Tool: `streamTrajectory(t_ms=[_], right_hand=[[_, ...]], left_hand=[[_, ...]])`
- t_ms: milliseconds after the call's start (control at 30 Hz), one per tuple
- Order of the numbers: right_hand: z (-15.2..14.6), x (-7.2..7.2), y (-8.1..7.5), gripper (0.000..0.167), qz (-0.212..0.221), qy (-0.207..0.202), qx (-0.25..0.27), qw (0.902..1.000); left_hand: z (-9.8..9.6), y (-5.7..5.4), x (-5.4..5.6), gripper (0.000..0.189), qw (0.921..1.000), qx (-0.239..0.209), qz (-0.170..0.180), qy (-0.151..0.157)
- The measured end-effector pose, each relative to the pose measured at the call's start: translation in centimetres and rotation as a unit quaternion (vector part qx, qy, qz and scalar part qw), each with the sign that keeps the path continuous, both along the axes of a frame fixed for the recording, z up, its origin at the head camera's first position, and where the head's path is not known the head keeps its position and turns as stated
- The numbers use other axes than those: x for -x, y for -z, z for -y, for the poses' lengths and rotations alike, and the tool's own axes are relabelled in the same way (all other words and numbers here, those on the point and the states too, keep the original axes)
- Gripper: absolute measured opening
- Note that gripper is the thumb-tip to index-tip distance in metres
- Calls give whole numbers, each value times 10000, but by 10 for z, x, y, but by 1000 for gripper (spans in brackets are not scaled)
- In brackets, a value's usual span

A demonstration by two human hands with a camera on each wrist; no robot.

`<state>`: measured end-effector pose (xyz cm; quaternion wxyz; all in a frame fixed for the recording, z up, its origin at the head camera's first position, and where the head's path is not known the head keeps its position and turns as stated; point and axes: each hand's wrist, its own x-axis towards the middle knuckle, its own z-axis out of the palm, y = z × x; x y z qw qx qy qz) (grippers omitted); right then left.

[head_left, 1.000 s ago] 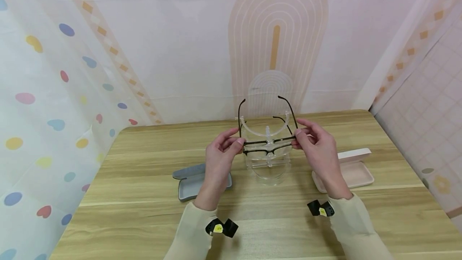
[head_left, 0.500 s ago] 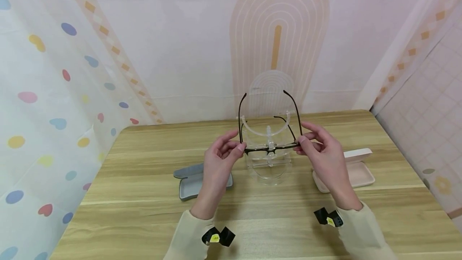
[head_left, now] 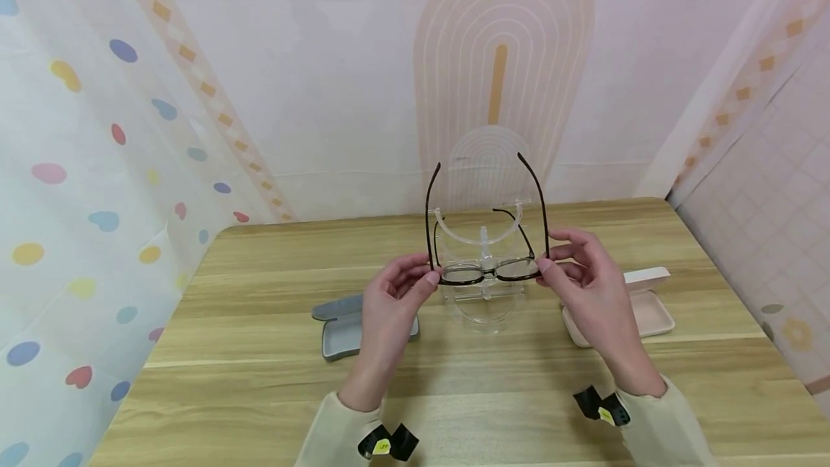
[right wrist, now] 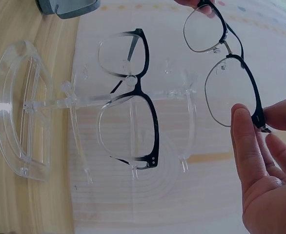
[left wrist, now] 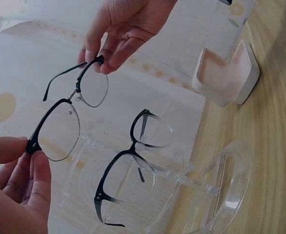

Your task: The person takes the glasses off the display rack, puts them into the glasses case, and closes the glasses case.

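Observation:
Both hands hold a pair of black half-rim-looking glasses (right wrist: 251, 87) with thin metal lower rims, its temples spread and pointing away from me. My left hand (head_left: 389, 305) pinches one hinge corner; my right hand (head_left: 591, 292) pinches the other. The pair is in front of a clear display stand (right wrist: 0, 105), apart from it in both wrist views. A second pair of black-framed glasses (left wrist: 106, 174) sits on the stand, temples extended. In the head view the held pair mostly covers that second pair's front.
A grey glasses case (head_left: 340, 337) lies open on the wooden table (head_left: 480, 409), left of the stand. To the right is an open pale pink and white case (head_left: 651, 312), partly behind my right wrist. A patterned curtain (head_left: 324, 92) hangs behind the table.
The held glasses have come away from the stand toward me and tilted, so their lenses now show more fully. Both hands moved back with them and slightly apart. The second pair stayed put.

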<state>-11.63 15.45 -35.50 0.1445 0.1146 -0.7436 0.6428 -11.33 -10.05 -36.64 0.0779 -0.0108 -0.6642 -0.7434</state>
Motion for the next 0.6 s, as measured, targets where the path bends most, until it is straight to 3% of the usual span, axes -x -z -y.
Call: streamTrajectory(t_ms=[400, 600], right_hand=[[2, -13, 4, 33, -247, 90, 338, 9991], [2, -18, 8, 28, -384, 364, 146, 9985]], left_hand=[[-2, 6, -10, 25, 9994, -25, -300, -185], [-6, 7, -11, 25, 9989, -123, -404, -204]])
